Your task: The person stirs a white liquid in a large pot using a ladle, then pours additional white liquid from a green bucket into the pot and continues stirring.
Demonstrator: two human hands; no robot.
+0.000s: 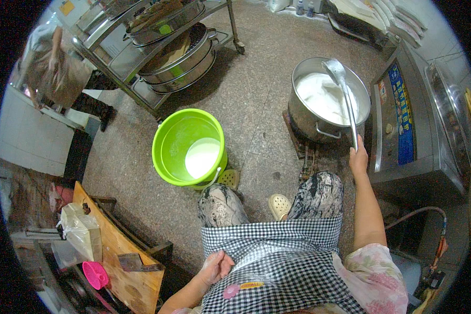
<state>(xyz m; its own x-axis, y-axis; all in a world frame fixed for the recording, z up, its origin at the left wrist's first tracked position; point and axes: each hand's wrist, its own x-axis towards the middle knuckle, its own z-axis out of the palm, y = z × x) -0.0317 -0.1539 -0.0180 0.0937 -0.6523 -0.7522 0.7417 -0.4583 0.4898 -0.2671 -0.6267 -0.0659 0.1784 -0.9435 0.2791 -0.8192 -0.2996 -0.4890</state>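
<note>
My right hand grips the handle end of a long metal ladle or scoop, its head coated in white. The tool spans a large steel pot, with its head near the far rim. Thick white batter or paste fills much of the pot. My left hand, whitish on the skin, rests by my checked apron with fingers curled and nothing visible in them. Left of the pot, a lime-green bucket on the floor has white liquid at its bottom.
A steel wheeled rack holds round steamer trays. Right of the pot stands a metal appliance; a gas hose curves nearby. A wooden table carries a bag and a pink container. Another person stands at far left.
</note>
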